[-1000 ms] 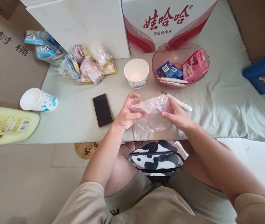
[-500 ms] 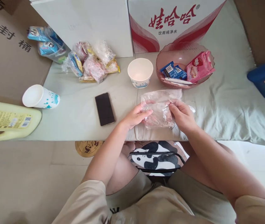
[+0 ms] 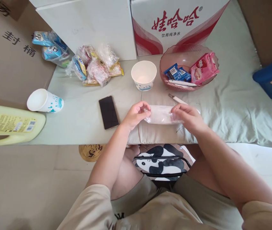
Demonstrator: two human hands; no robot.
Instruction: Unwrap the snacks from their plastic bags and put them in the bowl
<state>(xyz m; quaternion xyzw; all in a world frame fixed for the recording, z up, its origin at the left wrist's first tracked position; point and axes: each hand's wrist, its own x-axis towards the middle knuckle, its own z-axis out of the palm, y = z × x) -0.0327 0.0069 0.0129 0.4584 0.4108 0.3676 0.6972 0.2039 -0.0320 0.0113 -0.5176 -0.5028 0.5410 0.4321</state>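
Between my two hands a clear plastic bag [image 3: 160, 115] is folded into a flat strip, held just above the cloth. My left hand [image 3: 137, 114] pinches its left end between thumb and fingers. At the right end, my right hand [image 3: 188, 117] grips the bag the same way. Just beyond the right fingers lies a thin white stick-like object with a metal-looking tip [image 3: 177, 98], partly hidden by that hand. A white paper bowl [image 3: 143, 76] stands upright behind the bag. To the left lies a black phone [image 3: 108, 112].
A pink ribbed bowl [image 3: 174, 52] holds blue packets and a pink snack bag. Several wrapped snacks [image 3: 99, 68] lie at the back left. A paper cup [image 3: 45, 100] rests on its side near a yellow jug [image 3: 11, 124]. White boxes [image 3: 88, 28] stand behind.
The bag, spread wider before, is now folded down into a narrow strip. The white stick-like object behind it has come into view.
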